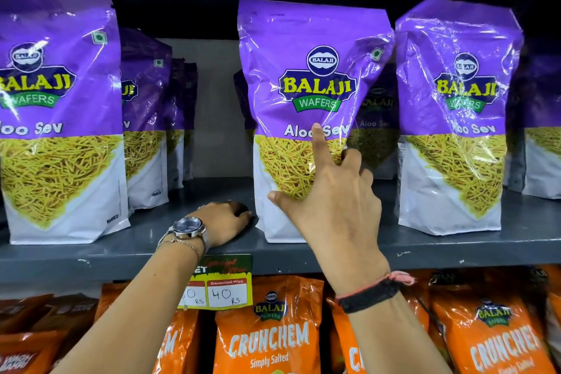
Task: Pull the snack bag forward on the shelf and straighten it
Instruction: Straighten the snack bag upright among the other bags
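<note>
A purple and white Balaji Aloo Sev snack bag (303, 76) stands upright near the front of the grey shelf (440, 247), in the middle of the view. My right hand (334, 206) lies against its front, index finger stretched up to the printed name, thumb spread across the lower left, other fingers curled at the bag's right side. My left hand (221, 223), with a wristwatch, rests on the shelf at the bag's lower left corner, fingers bent toward its base; whether they touch it is hidden.
Matching purple bags stand at the left (57, 118) and right (452, 118), with more behind them. A price tag (223, 282) hangs from the shelf edge. Orange Crunchem bags (267, 328) fill the shelf below.
</note>
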Demonstrator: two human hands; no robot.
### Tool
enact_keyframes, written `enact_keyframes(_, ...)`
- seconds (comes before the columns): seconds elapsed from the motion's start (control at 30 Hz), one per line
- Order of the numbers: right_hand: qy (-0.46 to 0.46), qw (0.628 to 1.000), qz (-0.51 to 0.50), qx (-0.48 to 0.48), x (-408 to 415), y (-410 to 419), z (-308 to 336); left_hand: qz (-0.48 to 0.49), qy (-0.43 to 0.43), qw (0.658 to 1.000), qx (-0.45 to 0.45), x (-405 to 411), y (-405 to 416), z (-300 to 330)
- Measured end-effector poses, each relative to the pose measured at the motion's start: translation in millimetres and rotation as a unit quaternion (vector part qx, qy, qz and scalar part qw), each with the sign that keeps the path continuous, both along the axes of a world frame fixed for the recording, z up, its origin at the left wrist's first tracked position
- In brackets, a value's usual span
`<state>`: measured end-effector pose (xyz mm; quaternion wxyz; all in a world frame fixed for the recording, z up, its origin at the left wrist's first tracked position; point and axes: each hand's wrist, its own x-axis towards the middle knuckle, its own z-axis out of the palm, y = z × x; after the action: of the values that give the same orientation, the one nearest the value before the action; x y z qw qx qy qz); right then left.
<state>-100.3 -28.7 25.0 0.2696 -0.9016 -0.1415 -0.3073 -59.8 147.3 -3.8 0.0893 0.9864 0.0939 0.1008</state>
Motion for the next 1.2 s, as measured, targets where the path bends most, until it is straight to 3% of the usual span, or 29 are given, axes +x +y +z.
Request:
enact_keyframes(0.7, 0.012, 1.000, 0.018, -0.010, -16.9, -5.9, -0.6, 0.010, -0.006, 1.000, -0.018, -5.8, -5.2, 2.8)
enact_keyframes(0.87, -0.080, 0.996, 0.035, 0.015, -22.6, -1.7, -11.4, 0.004, -0.012, 1.000, -0.025, -4.4, -3.5, 1.3)
enact_keyframes(0.97, -0.033, 0.998, 0.057, -0.002, -18.7, 2.2, -18.7, 0.004, -0.013, 1.000, -0.021, -2.7, -2.6, 0.3)
enact_keyframes(1.2, -0.044, 0.997, 0.057, 0.006, -2.3, 10.7, -21.2, -0.008, -0.014, 1.000, -0.016, -1.6, -0.5, 0.0)
